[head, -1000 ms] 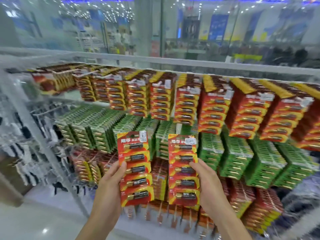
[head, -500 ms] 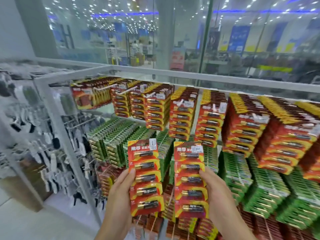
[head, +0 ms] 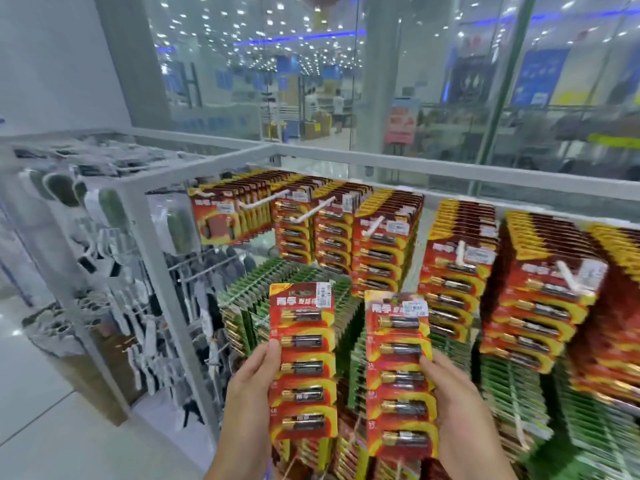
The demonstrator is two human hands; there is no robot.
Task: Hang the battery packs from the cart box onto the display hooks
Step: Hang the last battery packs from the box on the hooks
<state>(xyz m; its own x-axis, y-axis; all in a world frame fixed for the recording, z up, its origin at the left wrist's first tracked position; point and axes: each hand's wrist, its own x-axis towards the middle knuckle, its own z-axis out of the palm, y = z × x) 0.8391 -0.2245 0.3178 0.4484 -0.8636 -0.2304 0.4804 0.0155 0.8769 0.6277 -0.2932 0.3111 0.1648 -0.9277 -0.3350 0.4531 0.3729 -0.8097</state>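
Hands raised — left hand (head: 251, 393) gripped one five-battery pack (head: 303, 362), right hand (head: 457, 407) another (head: 400, 375), fingers curled on edges.

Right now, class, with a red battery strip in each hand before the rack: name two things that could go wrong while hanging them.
1. Each strip is held by one edge only, the left hand on the left strip and the right hand on the right strip, so one might slip.
2. The top-row hooks look nearly full, so pushing on another strip could knock hung packs off.
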